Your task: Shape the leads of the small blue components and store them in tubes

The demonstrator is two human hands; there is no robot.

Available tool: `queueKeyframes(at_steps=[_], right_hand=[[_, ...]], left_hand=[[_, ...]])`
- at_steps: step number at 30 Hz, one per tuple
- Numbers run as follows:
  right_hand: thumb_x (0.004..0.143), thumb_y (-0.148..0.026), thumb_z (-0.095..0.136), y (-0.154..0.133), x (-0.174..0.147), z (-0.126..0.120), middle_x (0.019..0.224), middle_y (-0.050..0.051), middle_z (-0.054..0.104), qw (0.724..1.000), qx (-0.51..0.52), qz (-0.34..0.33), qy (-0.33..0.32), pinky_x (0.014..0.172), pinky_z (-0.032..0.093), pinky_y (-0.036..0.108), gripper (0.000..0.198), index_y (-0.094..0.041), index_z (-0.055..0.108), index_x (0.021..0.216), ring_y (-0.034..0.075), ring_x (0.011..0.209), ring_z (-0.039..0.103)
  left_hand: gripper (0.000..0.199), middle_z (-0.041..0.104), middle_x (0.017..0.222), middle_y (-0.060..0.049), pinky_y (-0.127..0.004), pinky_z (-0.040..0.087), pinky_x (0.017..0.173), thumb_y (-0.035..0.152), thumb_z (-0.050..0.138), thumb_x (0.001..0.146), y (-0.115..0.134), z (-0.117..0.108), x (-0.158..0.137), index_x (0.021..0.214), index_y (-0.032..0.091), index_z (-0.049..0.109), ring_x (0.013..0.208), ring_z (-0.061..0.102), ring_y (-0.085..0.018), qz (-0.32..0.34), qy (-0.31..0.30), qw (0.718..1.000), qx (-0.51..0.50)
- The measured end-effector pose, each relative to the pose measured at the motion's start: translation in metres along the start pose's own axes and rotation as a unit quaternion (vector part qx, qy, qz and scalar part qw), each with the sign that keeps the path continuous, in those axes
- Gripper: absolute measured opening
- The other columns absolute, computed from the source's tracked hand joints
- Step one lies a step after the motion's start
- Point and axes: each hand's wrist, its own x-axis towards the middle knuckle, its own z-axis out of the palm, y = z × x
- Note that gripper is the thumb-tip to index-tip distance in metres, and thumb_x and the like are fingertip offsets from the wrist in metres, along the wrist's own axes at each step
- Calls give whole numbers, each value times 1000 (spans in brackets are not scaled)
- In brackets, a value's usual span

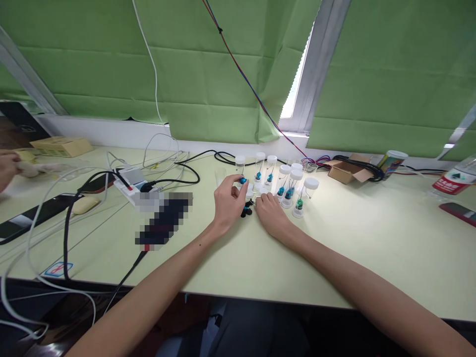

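L hand (229, 202): thumb + index pinched about blue pc (243, 181), white cap (240, 160) above, axis approx vert. R hand (270, 210) curled, nearer capped vials (287, 196); hold can't tell.

Green blinds (208, 74) cover most of the upper frame, bright light showing through a narrow window gap (296, 89) right of top centre, above a pale bench (372, 243) stretching edge to edge.
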Motion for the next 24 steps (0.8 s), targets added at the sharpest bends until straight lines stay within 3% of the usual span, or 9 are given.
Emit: queueKeyframes(at_steps=[6, 15, 24], right_hand=[[95, -8, 47, 0, -1, -5, 102, 18, 62, 999, 14, 24, -22, 81, 38, 39, 17, -9, 63, 100, 30, 95, 51], [99, -14, 46, 0, -4, -14, 97, 14, 64, 996, 70, 52, 0, 82, 37, 37, 16, -13, 61, 93, 27, 91, 51], [97, -15, 45, 1, -8, -12, 98, 14, 63, 992, 111, 59, 16, 85, 39, 38, 17, -13, 61, 89, 27, 92, 51]], left_hand=[[19, 71, 96, -4, -23, 45, 52, 36, 61, 91, -3, 1, 0, 97, 19, 63, 49, 52, -6, 11, 6, 1000, -8], [17, 71, 95, -3, -23, 44, 52, 35, 61, 91, -1, 0, 0, 97, 19, 63, 48, 49, -5, 10, 0, 1000, -5], [12, 70, 94, -2, -25, 45, 56, 30, 60, 89, -1, -1, 1, 95, 19, 63, 47, 46, -5, -4, -51, 999, 17]])
